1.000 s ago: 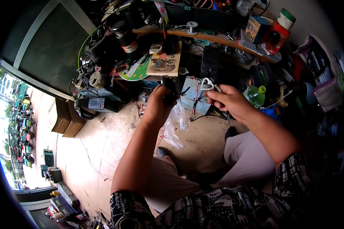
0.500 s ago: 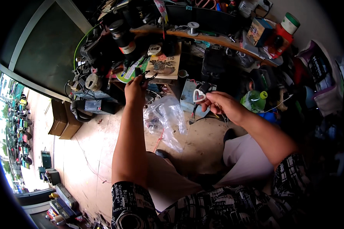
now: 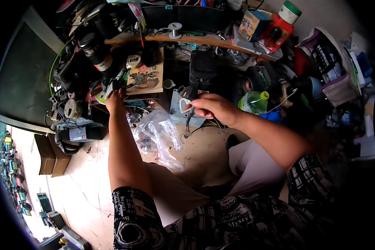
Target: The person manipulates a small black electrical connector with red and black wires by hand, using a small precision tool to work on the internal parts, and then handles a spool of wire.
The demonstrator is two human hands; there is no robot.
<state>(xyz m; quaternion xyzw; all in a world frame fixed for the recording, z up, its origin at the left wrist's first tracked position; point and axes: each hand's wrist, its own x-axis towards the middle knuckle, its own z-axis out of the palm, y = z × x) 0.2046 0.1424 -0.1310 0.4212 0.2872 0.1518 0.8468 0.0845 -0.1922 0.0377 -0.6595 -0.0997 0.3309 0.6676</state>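
Observation:
My left hand (image 3: 116, 98) is stretched to the shelf's left part, fingers round a dark object (image 3: 119, 85) that I cannot make out clearly, beside the tan illustrated book (image 3: 144, 81) and a green round board (image 3: 101, 98). A white tape measure (image 3: 133, 61) lies on the book. My right hand (image 3: 208, 106) pinches a white loop-shaped piece (image 3: 184, 106) with something dark by it, over a pale blue-grey box (image 3: 177, 111) with wires. A crumpled clear plastic bag (image 3: 158, 133) lies below, between my hands.
A wooden shelf (image 3: 202, 41) holds a spool (image 3: 175, 30) and red container (image 3: 275, 37). At right are a green bottle (image 3: 254, 101) and grey bag (image 3: 333, 91); at left, a black thermos (image 3: 93, 54), cardboard (image 3: 56, 154) and a doorway with vehicles outside. My legs are below.
My left hand has moved forward and left with the dark object, to beside the book. My right hand has moved slightly down, still holding the white piece. The view has turned rightward.

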